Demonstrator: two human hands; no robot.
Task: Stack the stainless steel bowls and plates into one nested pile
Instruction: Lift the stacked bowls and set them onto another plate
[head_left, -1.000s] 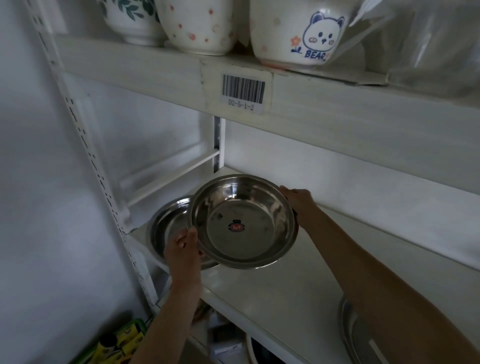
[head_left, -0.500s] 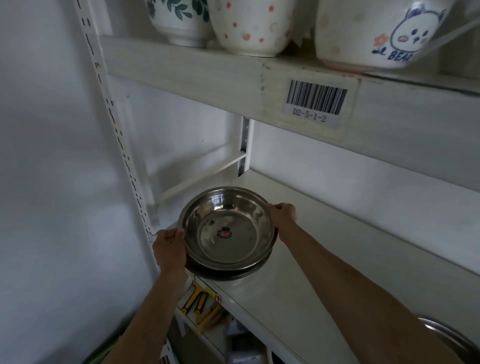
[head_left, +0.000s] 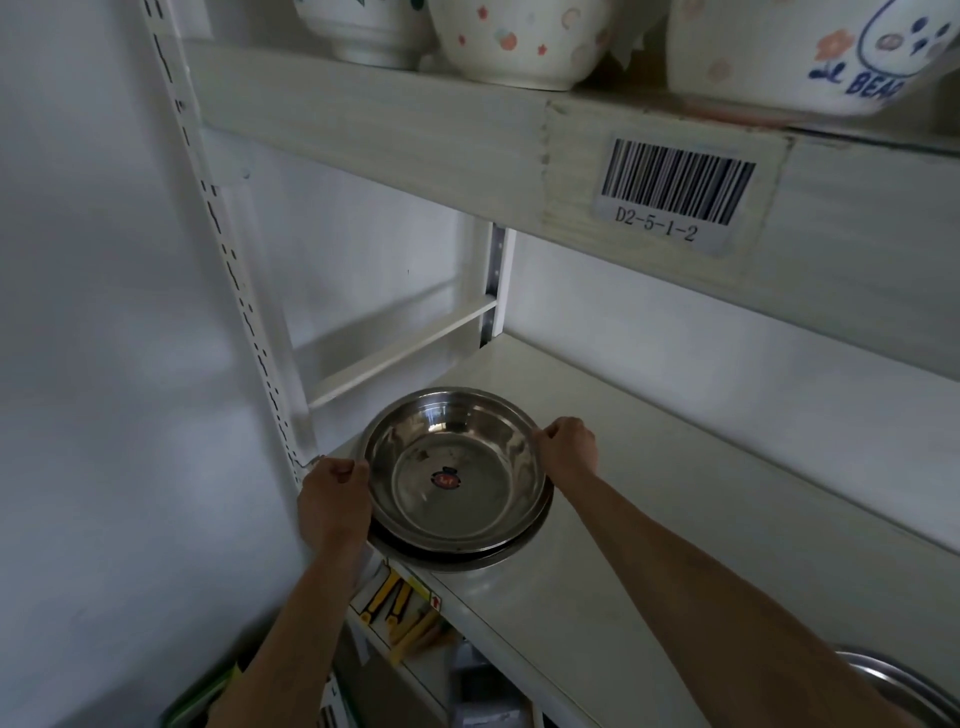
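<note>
Both hands (head_left: 332, 501) (head_left: 569, 449) grip the nested steel bowls (head_left: 454, 480) on a white shelf (head_left: 649, 545) beside a pale wall (head_left: 104, 312).

A single head-worn, wide-angle view is being presented; no second view is being offered for overlap. The scene is being looked at forward and slightly downward into the left corner of a white shelf (head_left: 649, 519). The upper shelf edge (head_left: 415, 135) is being seen close and from below, while both forearms are being shown entering from the bottom edge at near range.
</note>
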